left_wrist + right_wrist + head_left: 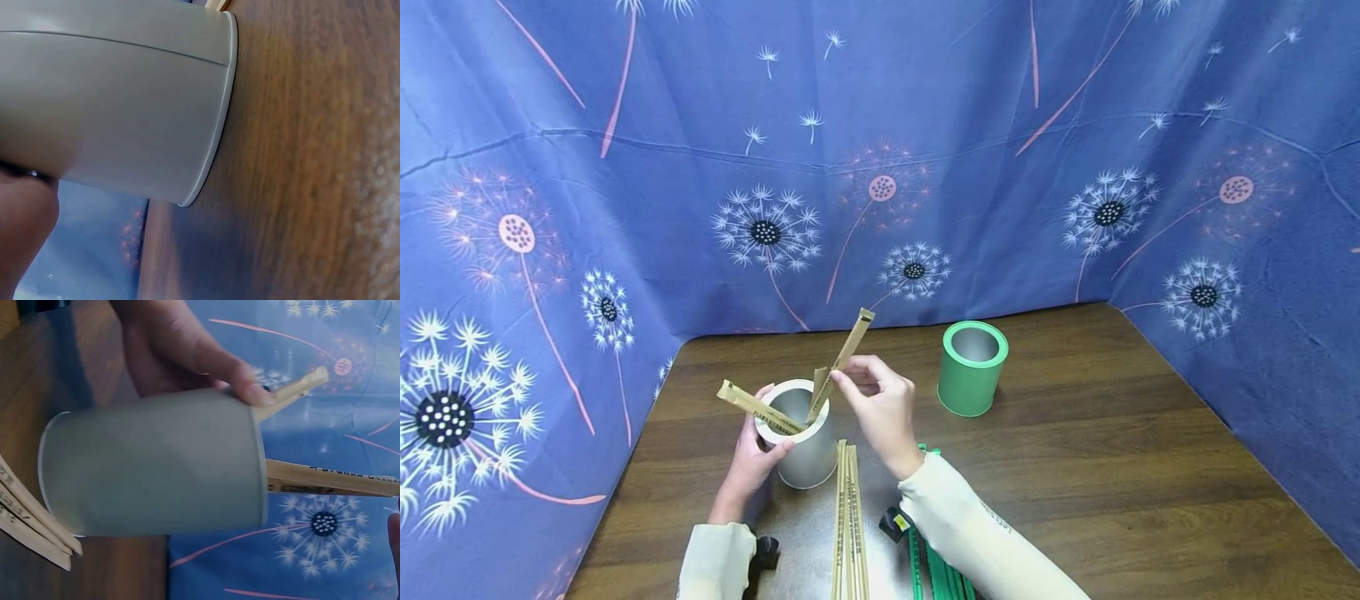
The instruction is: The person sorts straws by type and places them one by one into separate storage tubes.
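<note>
1. So, the left hand [758,460] is wrapped round the grey can [808,462], which sits mouth up on the left side of the table [1112,458].
2. Over the mouth, the right hand [883,406] pinches a brown stick [852,340], lower end inside, top slanting up and to the right.
3. Another stick [743,398] leans out over the left side of the rim!
4. The step in hand, I'd judge: settling the pinched stick in the can.
5. The next move calls for a gentle lowering, then loosened fingertips, the can kept steady.
6. Spare brown sticks [847,533] lie right beside the can, within easy reach.
</note>
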{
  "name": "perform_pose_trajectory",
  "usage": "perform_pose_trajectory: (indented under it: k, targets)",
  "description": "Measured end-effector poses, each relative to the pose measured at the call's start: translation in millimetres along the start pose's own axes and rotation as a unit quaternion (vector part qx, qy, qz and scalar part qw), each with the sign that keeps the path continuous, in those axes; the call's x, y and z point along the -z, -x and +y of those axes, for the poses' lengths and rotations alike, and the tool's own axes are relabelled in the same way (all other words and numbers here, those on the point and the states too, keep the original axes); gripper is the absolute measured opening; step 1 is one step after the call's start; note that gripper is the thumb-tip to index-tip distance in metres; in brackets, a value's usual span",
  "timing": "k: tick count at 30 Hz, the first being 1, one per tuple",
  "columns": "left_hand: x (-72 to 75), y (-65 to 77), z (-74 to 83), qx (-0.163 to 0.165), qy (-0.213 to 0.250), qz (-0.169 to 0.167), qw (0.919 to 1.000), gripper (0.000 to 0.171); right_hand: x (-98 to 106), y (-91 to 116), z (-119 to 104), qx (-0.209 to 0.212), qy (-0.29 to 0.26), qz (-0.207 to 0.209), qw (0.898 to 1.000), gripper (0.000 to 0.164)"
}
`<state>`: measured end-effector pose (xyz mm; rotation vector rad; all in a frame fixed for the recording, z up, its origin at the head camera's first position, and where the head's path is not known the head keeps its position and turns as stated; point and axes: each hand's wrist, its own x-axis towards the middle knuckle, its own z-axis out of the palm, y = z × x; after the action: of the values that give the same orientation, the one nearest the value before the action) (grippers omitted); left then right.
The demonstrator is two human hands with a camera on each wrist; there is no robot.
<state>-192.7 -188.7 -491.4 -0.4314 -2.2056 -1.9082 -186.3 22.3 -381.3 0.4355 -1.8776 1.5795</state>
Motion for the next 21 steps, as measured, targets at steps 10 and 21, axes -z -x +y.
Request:
perform_pose_trajectory:
  k: [10, 21]
  targets:
    - [-0.3, -1.1, -0.3, 0.006, 0.001, 0.001, 1.0, 0.089, -12, 13, 15, -0.005, 0.015, -0.041, 0.999, 0.013]
    - [-0.4, -1.0, -1.3, 0.014, 0.013, 0.0, 0.9998, 0.089, -21, 20, 26, -0.024, 0.045, -0.09, 0.995, 0.011]
